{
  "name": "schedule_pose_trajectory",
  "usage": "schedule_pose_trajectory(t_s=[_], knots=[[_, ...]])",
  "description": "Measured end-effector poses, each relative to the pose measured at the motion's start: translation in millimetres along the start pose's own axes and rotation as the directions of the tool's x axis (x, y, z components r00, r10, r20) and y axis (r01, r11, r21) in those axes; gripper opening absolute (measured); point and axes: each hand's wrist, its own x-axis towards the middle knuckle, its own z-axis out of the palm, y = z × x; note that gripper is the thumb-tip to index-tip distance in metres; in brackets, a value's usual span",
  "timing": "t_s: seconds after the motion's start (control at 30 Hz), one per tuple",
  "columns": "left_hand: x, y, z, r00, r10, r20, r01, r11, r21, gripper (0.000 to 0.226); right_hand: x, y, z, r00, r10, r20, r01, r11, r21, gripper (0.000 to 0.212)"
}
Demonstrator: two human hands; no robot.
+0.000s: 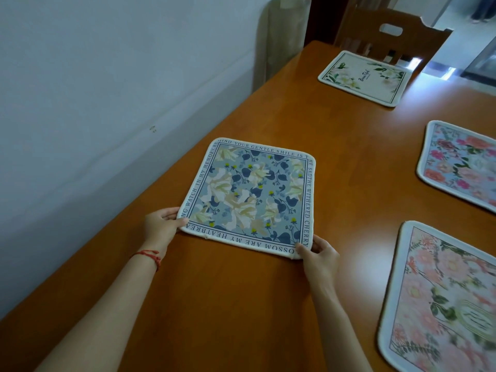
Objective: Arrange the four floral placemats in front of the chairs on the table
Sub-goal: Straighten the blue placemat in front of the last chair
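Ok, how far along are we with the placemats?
Three look placed: the white mat lies in front of the chair at the far end, and two pink floral mats lie flat along the right side. The fourth, the blue mat, is in hand: left hand and right hand pinch its near corners. Left: let it go, square to the table edge.

Soft, even daylight fills the scene — brightest at the far right, where glare whitens the counter (268, 291) edge beside the chair (391, 36). The polished wood carries a faint sheen. Shadows are weak. Wide-angle bending tilts the wall (107, 89) — the pink placemat (440, 299) at the right edge smears soft.
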Motion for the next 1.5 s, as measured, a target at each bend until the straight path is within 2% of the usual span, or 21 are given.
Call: schedule_pose_trajectory(t_s=[0.23, 0.67, 0.87, 0.97, 1.17, 1.5], knots=[[-17, -15, -14, 0.999, -0.015, 0.036, 0.014, 0.999, 0.039, 0.037, -18, 10, -11, 1.000, 0.013, 0.026, -0.012, 1.000, -0.009, 0.037], [17, 7, 1, 0.997, 0.070, 0.043, -0.073, 0.994, 0.081, 0.032, 33, -10, -7, 1.000, 0.001, 0.014, 0.000, 0.996, -0.092, 0.024], [31, 14, 6, 0.997, 0.052, 0.063, -0.059, 0.993, 0.106, 0.032, 52, -21, -3, 1.000, -0.009, 0.015, 0.011, 0.991, -0.133, 0.017], [33, 15, 8, 0.997, 0.060, 0.057, -0.066, 0.992, 0.103, 0.032, 57, -23, -4, 0.999, 0.026, 0.023, -0.023, 0.993, -0.115, 0.006], [22, 14, 4, 0.993, 0.109, 0.045, -0.113, 0.987, 0.113, 0.027, 44, -17, -10, 0.999, 0.049, 0.020, -0.048, 0.997, -0.053, 0.001], [-9, 10, -14, 0.987, 0.149, 0.064, -0.156, 0.981, 0.119, 0.025, -13, -4, -27, 0.998, 0.068, 0.014, -0.068, 0.998, 0.014, 0.007]])
